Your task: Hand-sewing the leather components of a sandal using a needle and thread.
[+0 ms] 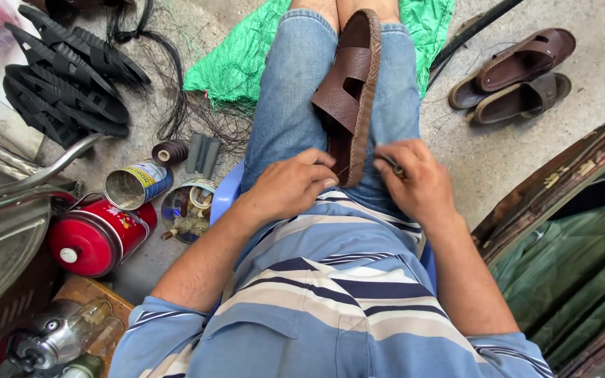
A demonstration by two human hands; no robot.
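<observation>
I have the brown leather sandal (pixel 350 91) lying lengthwise along my lap, sole edge up, between my knees in denim shorts (pixel 285 105). My left hand (pixel 290 185) is curled against its near end, fingertips pressed to the leather to steady it. My right hand (pixel 414 178) is pinched closed on a small dark tool (pixel 391 165) at the same end; whether it is a needle or an awl I cannot tell. A line of stitching runs along the visible sole edge, so by my judgement the sewing is well along, with the near end in work. A finished-looking pair of sandals (pixel 519 77) lies apart on the concrete floor (pixel 596 63) to my right. To my left are black rubber soles (pixel 64 77), a thread spool (pixel 169 152), an open tin (pixel 136 185), a red canister (pixel 96 236) and a green sack (pixel 236 59).
</observation>
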